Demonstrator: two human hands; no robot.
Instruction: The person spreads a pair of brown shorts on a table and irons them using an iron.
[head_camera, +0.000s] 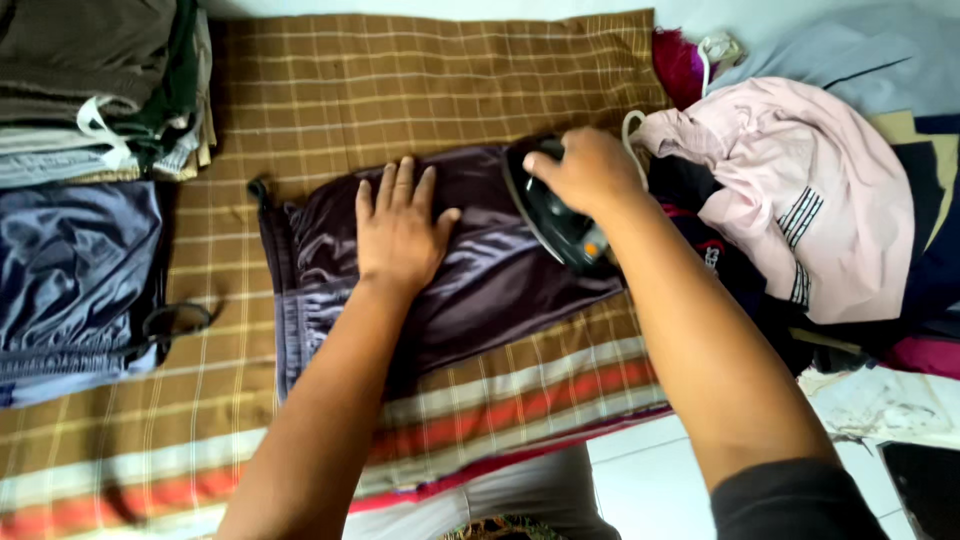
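Note:
A dark purple shiny garment (480, 270) lies spread on a brown checked cloth (400, 90) with orange and white stripes along its near edge. My left hand (400, 225) presses flat on the garment, fingers apart. My right hand (585, 170) grips the handle of a black clothes iron (555, 225), which rests on the garment's right end.
A stack of folded clothes (100, 90) sits at the top left, with a folded blue-grey shiny garment (75, 270) below it. A heap of unfolded clothes with a pink garment (800, 190) on top lies at the right. White floor tiles (650, 480) show at the bottom right.

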